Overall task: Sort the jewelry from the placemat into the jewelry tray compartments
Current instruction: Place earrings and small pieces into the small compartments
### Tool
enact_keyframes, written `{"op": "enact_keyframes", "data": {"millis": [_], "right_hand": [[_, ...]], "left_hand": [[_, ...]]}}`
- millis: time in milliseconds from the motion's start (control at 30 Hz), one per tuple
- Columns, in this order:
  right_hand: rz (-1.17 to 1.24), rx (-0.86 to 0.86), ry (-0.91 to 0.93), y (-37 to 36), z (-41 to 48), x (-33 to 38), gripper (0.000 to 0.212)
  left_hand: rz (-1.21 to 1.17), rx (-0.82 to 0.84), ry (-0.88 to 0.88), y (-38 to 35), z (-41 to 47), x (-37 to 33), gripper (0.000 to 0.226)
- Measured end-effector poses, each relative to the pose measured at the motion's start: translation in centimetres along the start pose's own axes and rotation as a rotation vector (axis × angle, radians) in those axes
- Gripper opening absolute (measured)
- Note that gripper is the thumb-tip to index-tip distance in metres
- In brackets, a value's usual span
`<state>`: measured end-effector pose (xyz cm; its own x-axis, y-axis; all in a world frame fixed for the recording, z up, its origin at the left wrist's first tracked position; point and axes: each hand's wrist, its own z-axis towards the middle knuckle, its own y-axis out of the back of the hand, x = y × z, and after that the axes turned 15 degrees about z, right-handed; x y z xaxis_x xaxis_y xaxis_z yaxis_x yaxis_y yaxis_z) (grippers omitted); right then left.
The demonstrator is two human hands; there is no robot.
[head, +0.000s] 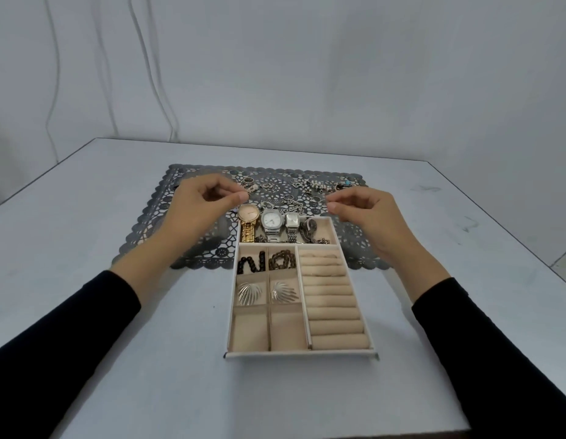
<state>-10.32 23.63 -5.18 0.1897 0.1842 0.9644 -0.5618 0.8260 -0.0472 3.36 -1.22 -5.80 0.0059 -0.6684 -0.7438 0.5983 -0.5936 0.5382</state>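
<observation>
The beige jewelry tray (300, 354) lies in front of me, its far end over the grey lace placemat (155, 223). Its far compartment holds a gold watch (248, 218), two silver watches (271, 220) and a dark bracelet (308, 229). Bead bracelets (251, 264) and silver fan earrings (249, 293) fill small cells. My left hand (205, 201) and my right hand (364, 217) hover over the tray's far end. Each pinches thumb against forefinger, on the ends of a fine chain that barely shows between them. Rings and small pieces (319, 185) lie along the mat's far side.
Ring rolls (329, 299) on the tray's right side carry nothing. Two near cells (248, 331) are bare. A silver chain bracelet (294, 203) lies on the mat just beyond the watches. The white table ends near the grey wall, where cables hang.
</observation>
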Motion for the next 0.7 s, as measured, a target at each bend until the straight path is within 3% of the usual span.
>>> {"op": "enact_keyframes", "data": {"millis": [333,700], "right_hand": [[0.020,0.020,0.020,0.3,-3.9,1.2,0.014],[-0.074,0.225,-0.029,1.8,-7.1,1.9,0.012]], "left_hand": [[-0.045,0.030,-0.040,-1.2,-3.1,-2.6,0.006],[-0.047,0.151,-0.100,-3.5,-6.0,-5.0,0.009]]}}
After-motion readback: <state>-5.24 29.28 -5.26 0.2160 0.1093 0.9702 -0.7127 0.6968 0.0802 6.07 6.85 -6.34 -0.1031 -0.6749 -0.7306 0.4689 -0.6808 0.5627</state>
